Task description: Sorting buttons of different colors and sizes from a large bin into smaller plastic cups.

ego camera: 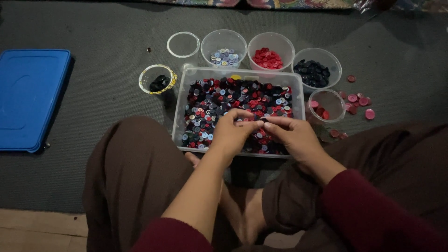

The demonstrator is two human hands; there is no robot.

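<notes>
The clear tray of mixed buttons lies long axis left-right on the grey mat, near edge hidden by hands; left hand and right hand pinch fingertips together, perhaps on one button, too small to tell.

- left hand, right hand: bare, no rings or watch visible
- dark maroon long sleeves, pushed up, forearms bare, lower frame
- loose dark brown trousers, lower left and right
- bare feet, lower centre
</notes>
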